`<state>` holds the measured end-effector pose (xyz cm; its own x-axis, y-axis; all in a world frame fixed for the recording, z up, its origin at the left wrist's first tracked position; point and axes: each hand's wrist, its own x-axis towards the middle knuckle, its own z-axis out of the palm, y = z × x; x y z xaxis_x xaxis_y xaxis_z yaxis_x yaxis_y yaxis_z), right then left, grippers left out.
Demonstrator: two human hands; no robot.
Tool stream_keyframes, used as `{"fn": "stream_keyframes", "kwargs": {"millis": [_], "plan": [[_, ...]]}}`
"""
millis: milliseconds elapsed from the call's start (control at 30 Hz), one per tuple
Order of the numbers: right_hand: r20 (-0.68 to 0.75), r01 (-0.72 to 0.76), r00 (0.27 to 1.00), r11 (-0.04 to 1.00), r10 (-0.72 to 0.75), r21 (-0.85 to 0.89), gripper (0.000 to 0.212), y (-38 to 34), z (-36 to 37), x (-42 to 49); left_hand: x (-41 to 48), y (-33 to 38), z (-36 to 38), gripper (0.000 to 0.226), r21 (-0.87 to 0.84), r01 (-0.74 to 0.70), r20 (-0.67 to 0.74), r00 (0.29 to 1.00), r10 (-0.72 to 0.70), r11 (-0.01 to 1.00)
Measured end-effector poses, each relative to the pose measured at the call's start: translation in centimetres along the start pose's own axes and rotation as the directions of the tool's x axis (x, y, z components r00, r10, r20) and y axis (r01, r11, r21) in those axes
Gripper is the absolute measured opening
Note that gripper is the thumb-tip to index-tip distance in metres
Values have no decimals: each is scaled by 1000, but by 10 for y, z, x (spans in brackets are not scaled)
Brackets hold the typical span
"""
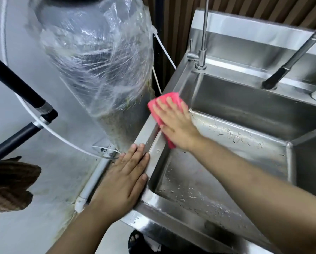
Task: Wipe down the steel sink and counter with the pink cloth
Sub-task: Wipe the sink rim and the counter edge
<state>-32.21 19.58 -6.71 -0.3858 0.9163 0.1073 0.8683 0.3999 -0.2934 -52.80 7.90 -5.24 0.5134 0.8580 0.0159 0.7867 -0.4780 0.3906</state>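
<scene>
Pink cloth (171,95) lies flat under right grip (175,123).

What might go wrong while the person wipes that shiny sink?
The left hand leans flat on the sink rim, and water drops lie nearby, so it might slip. The right hand presses the pink cloth at the rim's outer edge, next to the plastic-wrapped tank; a hard push might send the cloth off the side. Further along stands the small tap, which the hand might bump.

The right hand (175,125) hides much of the pink cloth (173,95); the tank (91,61) is cropped.
</scene>
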Motion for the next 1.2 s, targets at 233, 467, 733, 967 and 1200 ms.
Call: {"fn": "stream_keyframes", "kwargs": {"millis": [233, 467, 733, 967, 1200], "plan": [[103, 180, 978, 984, -179, 4, 51, 10, -9, -7, -8, -5, -12, 53, -43, -48, -25, 999, 47, 998], [13, 30, 999, 1000, -30, -3, 59, -33, 4, -26, -49, -12, -11, 52, -27, -83, -13, 996, 83, 996], [128, 90, 988, 996, -89, -7, 53, -23, -9, -22, -51, -16, -5, 52, -24, -120, -17, 993, 120, 993], [103, 86, 990, 994, -94, 73, 58, -70, 14, -62, -52, -17, -2, 51, -19, -137, -36, 990, 136, 990], [158, -122, 979, 991, 128, -47, 59, -18, -10, -5, -53, -19, -3, 52, -9, -148, -21, 989, 147, 989]]}}
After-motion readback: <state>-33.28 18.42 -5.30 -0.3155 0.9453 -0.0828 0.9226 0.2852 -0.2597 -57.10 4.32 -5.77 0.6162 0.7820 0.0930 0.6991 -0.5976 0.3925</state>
